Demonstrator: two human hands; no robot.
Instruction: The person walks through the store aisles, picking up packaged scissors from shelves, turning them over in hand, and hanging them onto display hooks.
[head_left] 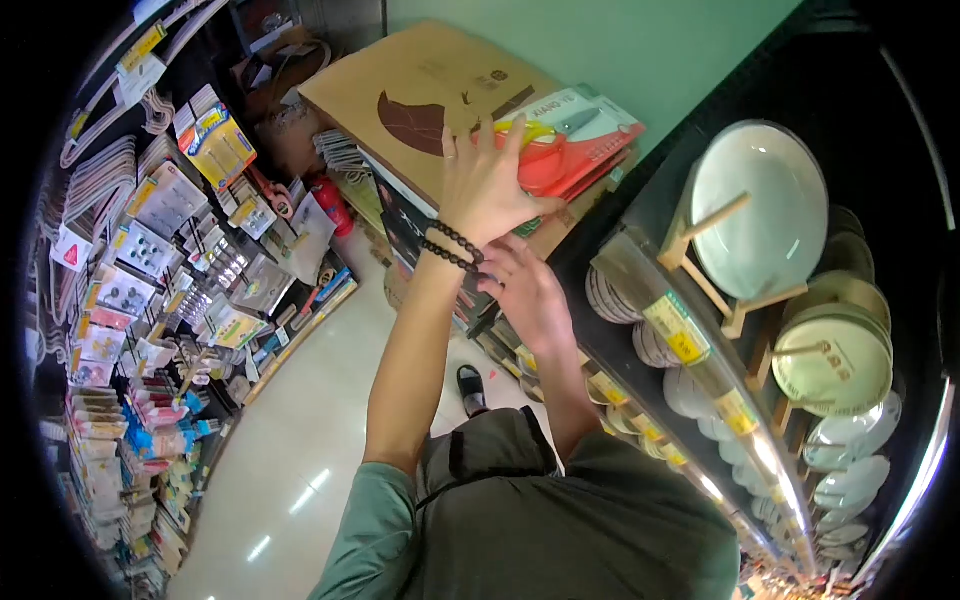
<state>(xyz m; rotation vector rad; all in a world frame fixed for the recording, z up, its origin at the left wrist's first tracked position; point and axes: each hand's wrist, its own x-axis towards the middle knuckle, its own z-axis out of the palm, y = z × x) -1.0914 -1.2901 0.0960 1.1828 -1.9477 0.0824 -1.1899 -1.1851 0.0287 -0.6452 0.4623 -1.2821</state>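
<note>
My left hand (pixel 487 185) is raised with its fingers spread and nothing in it. Around that wrist sits a dark bead bracelet (pixel 450 247) in two strands. My right hand (pixel 532 298) is just below, its bent fingers closed at the bracelet's edge on the inner side of the wrist; the exact grip is partly hidden. Beyond my left hand, a brown cardboard box (pixel 400 75) lies flat with a dark leaf-like print. On its right side are red-and-white packages (pixel 607 127), the top one showing a yellow-and-grey tool.
At right, a dark shelf holds a large white oval dish (pixel 765 210) on a wooden stand (pixel 690 235) and several plates (pixel 833 365). Price tags line its edge. Hanging packaged goods (pixel 165 205) fill the left rack. A red bottle-like object (pixel 332 205) stands near the pale floor (pixel 300 440).
</note>
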